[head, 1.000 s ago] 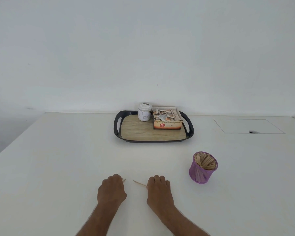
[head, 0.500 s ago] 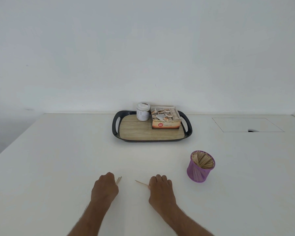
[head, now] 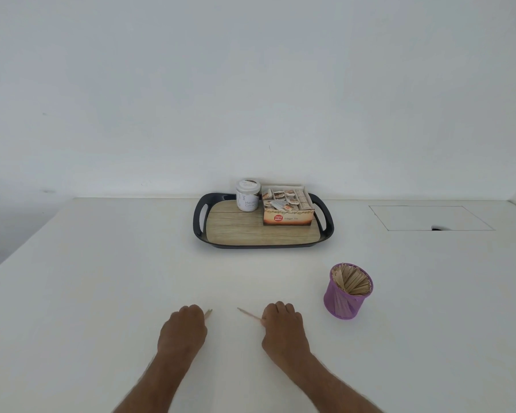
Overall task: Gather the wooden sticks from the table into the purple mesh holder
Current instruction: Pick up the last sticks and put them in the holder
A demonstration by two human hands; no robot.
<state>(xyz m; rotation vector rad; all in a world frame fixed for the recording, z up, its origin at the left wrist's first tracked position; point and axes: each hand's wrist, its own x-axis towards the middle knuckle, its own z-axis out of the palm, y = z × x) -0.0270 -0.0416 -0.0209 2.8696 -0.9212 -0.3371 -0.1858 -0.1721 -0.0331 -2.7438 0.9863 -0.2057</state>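
Drifted slightly apart since before — left hand (head: 183,331) and right hand (head: 283,326) each pinching a stick (head: 248,314) — best carried level to the purple mesh holder (head: 348,291).

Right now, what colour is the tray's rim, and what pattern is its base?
The tray has a black rim and a light wood-grain base, seen in the head view.

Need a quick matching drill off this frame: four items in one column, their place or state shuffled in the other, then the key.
Items
1. purple mesh holder
2. white jar
3. tea box
4. right hand

Places or states
A. on the tray, back left
B. grips a wooden stick that points left
C. stands on the table, full of sticks
D. on the tray, back right, open top

Pairs: 1-C, 2-A, 3-D, 4-B
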